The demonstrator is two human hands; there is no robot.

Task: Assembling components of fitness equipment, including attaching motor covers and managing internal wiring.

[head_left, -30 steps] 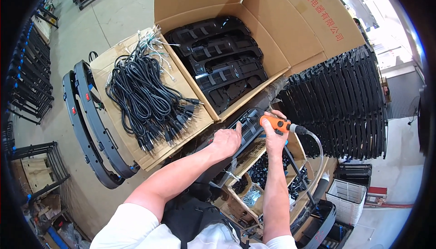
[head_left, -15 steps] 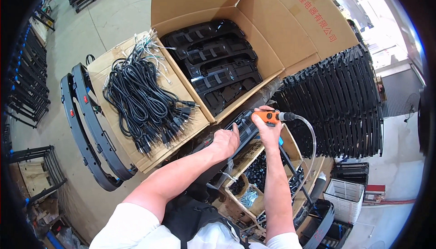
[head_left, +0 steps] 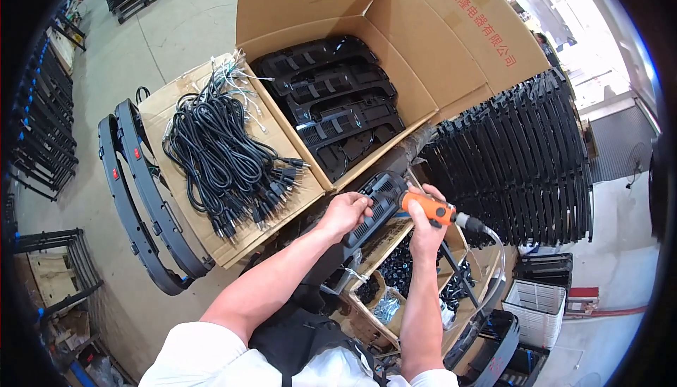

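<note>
1. The left hand point(head_left: 343, 212) grips the near end of a black, ribbed plastic housing point(head_left: 375, 203), fingers curled over its edge.
2. That housing's long axis runs from lower left, at the left hand, up and to the right; its far end points toward the open brown cardboard box point(head_left: 395, 41).
3. The right hand point(head_left: 425, 223) is clenched around an orange-handled powered screwdriver point(head_left: 431, 209). The tool lies nearly level, its tip pointing left at the housing and its grey hose point(head_left: 493, 246) trailing off to the right.
4. The housing sits just beside the box corner, above a small wooden tray of black parts point(head_left: 405, 274).
5. A flat cardboard sheet bearing coiled black power cords point(head_left: 218, 158) lies to the left.
</note>
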